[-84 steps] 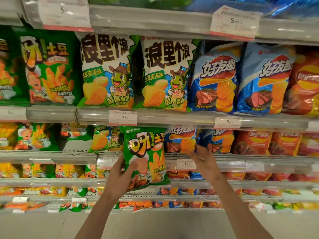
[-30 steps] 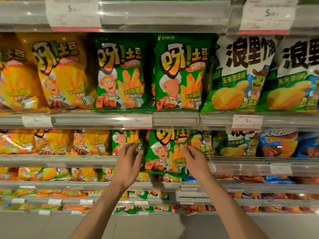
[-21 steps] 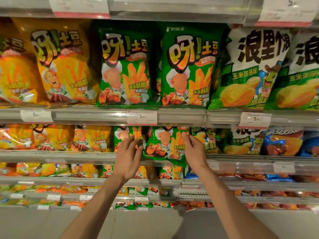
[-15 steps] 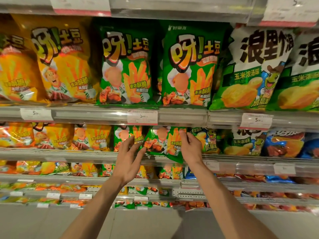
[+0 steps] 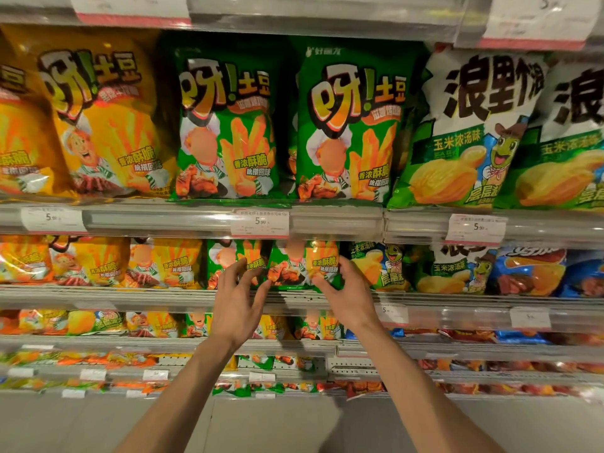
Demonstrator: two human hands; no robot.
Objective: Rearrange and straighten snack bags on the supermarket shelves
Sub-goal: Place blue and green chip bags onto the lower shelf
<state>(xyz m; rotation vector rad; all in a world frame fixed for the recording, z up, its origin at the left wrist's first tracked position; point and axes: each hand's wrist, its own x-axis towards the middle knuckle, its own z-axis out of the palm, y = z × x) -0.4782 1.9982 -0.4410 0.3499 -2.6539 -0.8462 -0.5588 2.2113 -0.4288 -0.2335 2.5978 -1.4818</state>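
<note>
The green snack bag (image 5: 302, 266) stood on the second shelf (image 5: 130, 294) from the top of the view, between another green bag (image 5: 228, 263) to its left and a white-and-green bag (image 5: 380, 266) to its right, its top hidden behind the price rail (image 5: 336, 223) above. It looked light, puffed with air and crinkly, with a slick film that would slide and dent easily and brittle contents inside; the safest hold would likely be at the side edges or the lower corners, with gentle pressure rather than a squeeze. The left hand (image 5: 237, 302) was spread, fingers apart and nearly straight, its fingertips (image 5: 243, 266) touching the lower left of the bag where it met its neighbour. The right hand (image 5: 348, 294) lay against the bag's lower right edge, fingers loosely bent; whether they actually pinched the film could not be told.
</note>
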